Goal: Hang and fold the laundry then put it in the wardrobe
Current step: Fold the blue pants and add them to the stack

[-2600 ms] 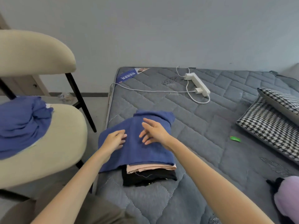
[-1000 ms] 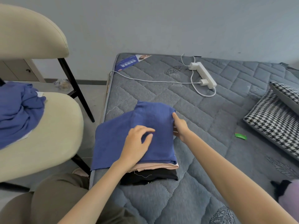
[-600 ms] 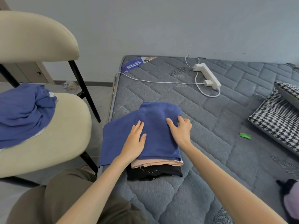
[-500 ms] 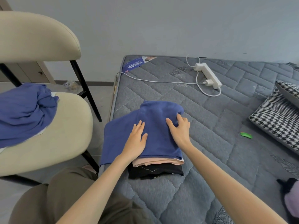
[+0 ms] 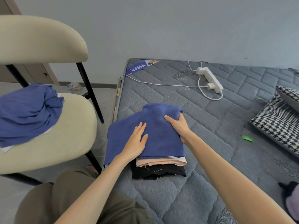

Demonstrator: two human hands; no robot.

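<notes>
Moved outward since a moment ago: right hand (image 5: 178,128), thumb on top, fingers now curled round the right edge of the blue sweater (image 5: 158,143). Left hand (image 5: 136,143) flat, fingers straight, pressing the cloth. Sweater atop the folded pile (image 5: 160,167) on the bed (image 5: 210,143), left flap overhanging. Folding step, apparently. Next: bring that flap over, square to the pile.
</notes>
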